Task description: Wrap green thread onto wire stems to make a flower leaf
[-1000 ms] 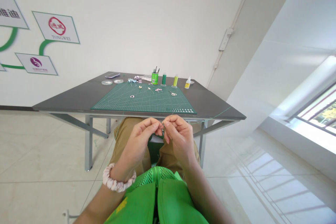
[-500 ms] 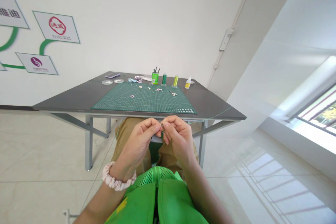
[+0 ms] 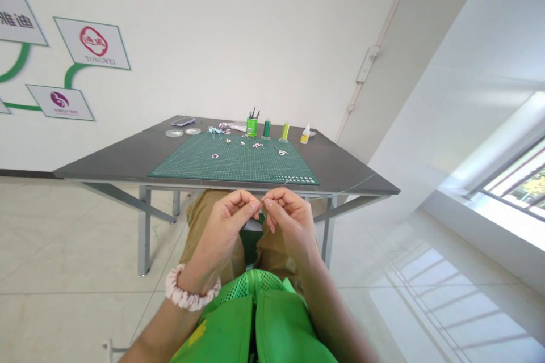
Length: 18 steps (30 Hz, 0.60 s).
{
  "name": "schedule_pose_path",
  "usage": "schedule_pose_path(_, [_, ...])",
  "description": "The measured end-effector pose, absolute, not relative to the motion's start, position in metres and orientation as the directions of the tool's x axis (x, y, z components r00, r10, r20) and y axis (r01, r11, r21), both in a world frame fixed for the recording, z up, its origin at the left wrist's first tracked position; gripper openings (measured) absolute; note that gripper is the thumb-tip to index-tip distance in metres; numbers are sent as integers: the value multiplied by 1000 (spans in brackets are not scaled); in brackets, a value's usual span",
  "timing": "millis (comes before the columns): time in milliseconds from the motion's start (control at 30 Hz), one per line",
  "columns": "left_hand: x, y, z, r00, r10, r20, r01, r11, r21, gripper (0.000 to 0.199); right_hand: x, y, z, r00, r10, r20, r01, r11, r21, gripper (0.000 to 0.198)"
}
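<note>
Over my lap, just below the table's front edge, my left hand (image 3: 234, 216) and my right hand (image 3: 290, 216) meet almost fingertip to fingertip. Both pinch thumb against forefinger. A thin pale strand (image 3: 289, 180), like wire or thread, sticks up from behind my right fingers; what lies between the fingertips is too small to make out. Fine green thread (image 3: 360, 183) crosses the table's right front corner and runs down toward my right hand. Beyond the hands lies the green cutting mat (image 3: 230, 167), bearing small flower pieces (image 3: 257, 146) and white-handled scissors (image 3: 281, 152).
The dark table (image 3: 110, 153) also holds a phone (image 3: 183, 121), clear round dishes (image 3: 174, 133), a green can (image 3: 251, 127) of tools, dark green (image 3: 266, 129) and yellow-green (image 3: 285, 131) thread spools, and a glue bottle (image 3: 305, 134). Blue and purple flower pieces (image 3: 215, 131) lie at the back.
The thin strand by my right fingers has swung to the right and shows longer above the mat's edge. Both hands stay nearly in place, still pinching.
</note>
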<state>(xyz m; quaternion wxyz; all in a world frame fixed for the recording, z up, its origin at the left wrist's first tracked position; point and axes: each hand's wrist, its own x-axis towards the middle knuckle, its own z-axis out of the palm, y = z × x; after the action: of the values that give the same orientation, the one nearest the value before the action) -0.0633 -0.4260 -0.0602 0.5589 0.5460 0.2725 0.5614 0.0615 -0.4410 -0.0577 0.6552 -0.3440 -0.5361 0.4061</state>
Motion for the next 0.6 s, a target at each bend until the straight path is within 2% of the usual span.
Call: schedule_pose_path(600, [-63, -425, -59, 168, 905, 390, -233, -348, 908, 14, 60, -439, -56, 147, 901, 409, -145, 428, -892, 12])
